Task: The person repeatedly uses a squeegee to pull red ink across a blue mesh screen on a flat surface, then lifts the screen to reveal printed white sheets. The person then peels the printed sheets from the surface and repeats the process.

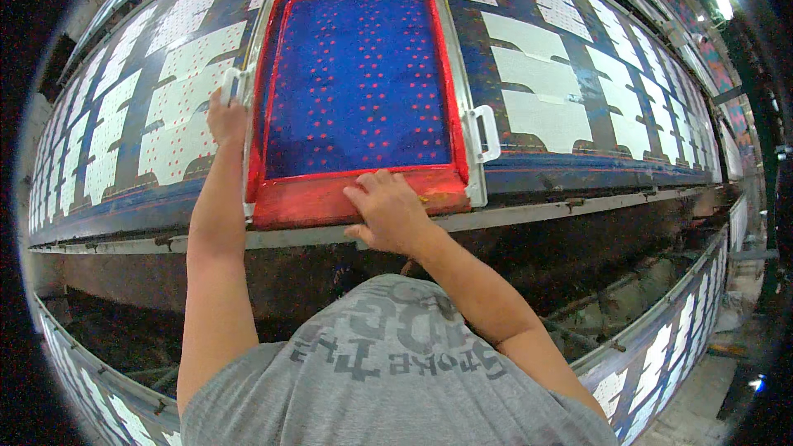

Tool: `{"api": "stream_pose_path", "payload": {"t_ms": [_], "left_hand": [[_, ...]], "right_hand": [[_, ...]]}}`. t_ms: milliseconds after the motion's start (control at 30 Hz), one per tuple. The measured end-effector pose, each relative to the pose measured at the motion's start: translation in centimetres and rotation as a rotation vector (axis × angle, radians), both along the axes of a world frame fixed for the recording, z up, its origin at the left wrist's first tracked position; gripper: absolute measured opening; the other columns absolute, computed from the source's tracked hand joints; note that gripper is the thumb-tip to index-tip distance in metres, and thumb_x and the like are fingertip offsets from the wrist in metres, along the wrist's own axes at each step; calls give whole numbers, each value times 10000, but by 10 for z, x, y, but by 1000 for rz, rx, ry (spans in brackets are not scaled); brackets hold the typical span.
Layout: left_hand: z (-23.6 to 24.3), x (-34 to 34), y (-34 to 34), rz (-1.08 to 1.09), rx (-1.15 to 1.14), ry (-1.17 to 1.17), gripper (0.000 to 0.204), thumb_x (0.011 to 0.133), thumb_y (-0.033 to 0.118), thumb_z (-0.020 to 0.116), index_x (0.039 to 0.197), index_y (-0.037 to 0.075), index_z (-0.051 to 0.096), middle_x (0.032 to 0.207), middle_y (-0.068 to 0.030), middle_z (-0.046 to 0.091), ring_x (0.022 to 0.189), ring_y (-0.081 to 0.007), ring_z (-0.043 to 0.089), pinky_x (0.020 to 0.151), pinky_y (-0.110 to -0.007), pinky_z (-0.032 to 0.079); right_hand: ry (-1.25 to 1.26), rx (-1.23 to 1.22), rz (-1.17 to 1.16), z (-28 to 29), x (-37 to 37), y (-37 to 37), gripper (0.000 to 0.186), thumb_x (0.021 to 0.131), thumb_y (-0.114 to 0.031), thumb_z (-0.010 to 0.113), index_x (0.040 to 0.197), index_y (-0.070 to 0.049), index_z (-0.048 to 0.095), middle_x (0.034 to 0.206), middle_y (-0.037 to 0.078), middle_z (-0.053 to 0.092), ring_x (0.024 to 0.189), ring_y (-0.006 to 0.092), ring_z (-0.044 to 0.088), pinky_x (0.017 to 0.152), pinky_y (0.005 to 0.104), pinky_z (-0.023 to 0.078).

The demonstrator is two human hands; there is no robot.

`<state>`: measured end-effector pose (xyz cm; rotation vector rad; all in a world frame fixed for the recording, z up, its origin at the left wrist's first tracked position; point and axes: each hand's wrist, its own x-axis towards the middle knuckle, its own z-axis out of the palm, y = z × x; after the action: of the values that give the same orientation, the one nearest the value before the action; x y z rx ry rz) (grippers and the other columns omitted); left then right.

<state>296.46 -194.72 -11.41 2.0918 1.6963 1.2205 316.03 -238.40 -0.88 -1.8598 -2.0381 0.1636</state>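
A screen printing frame (438,16) with metal sides, red-smeared borders and a blue mesh (359,78) dotted with red rows lies on the long bench. My left hand (225,116) is closed on the white handle (234,81) at the frame's left side. On the frame's wide, red-coated lower band (297,202), my right hand (384,206) rests with its fingers spread. A second white handle (491,134) sticks out from the right side.
White cut panels (537,107) are laid in rows along the dark bench, some with red dots (165,116). A metal rail (537,211) runs along the near edge. Another bench with white pieces (661,363) stands behind me at lower right, and also at lower left.
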Motion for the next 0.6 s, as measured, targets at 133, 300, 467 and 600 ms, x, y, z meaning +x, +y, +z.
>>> {"api": "stream_pose_path", "payload": {"t_ms": [133,300,467,600], "left_hand": [[-1,-4,4,50,-32,106,430,987,249,671,1339,9,722,1205,-305,780,1160,-504,739,1051,-569,555],[9,-2,-3,117,2,174,377,1002,287,682,1220,-10,764,1152,-305,784,1129,-509,740,1007,-587,555],[20,-5,-12,136,-77,212,368,1005,301,682,1182,-9,770,1121,-284,790,1094,-500,745,978,-588,562],[17,-9,-10,142,-102,202,364,1004,308,689,1180,1,774,1087,-258,801,1060,-468,762,957,-563,571]], "right_hand": [[229,107,93,0,44,-29,578,887,-419,876,1335,-86,724,1406,188,670,1342,401,613,1116,561,495],[234,379,-322,-5,129,-59,543,912,-263,880,1393,-83,707,1482,190,641,1402,410,580,1194,549,447],[376,285,-751,-30,192,-70,560,922,-123,838,1456,-67,679,1516,216,623,1443,415,555,1245,548,405],[1079,112,-801,-41,214,-62,542,976,-106,786,1495,-13,662,1340,166,750,1229,268,715,1090,389,544]]}}
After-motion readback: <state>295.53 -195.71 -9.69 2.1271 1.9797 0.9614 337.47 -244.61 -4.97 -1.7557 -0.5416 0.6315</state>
